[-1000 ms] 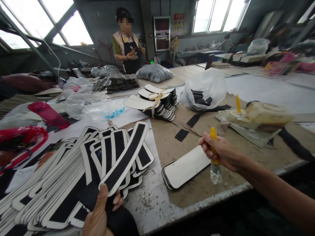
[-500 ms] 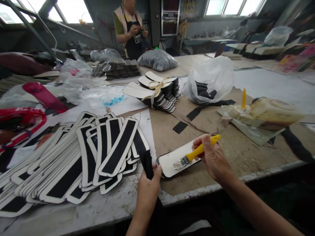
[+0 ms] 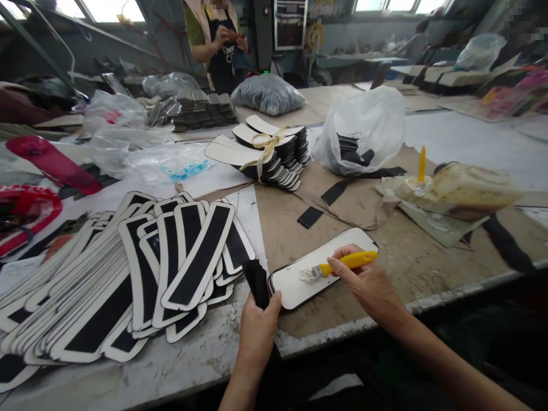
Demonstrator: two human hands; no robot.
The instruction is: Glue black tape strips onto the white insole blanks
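Observation:
My right hand (image 3: 363, 282) is closed around the yellow handle of a paintbrush (image 3: 349, 261). Its bristles, coated with something whitish, touch the top of a white, round-ended strip-shaped panel (image 3: 295, 288). Several such panels seem stacked beneath it. In my left hand (image 3: 259, 322) are folded black fabric strips (image 3: 257, 282), gripped between thumb and fingers; the thumb rests by the panel's left end. Just left of that hand lies a spread pile of white panels (image 3: 199, 257), each with a black strip along its middle.
Bundled white panels (image 3: 265, 151) tied with a cord lie farther back. Beside them stands a plastic bag (image 3: 368, 128) holding black pieces. To the right sits a yellowish, glue-smeared container (image 3: 471, 188) with a yellow handle upright near it. Across the table stands a person (image 3: 218, 43).
The brush has been lowered in my right hand, its handle now flatter, with the bristles still on the panel. My left hand stays by the panel's end. The whole view has shifted slightly.

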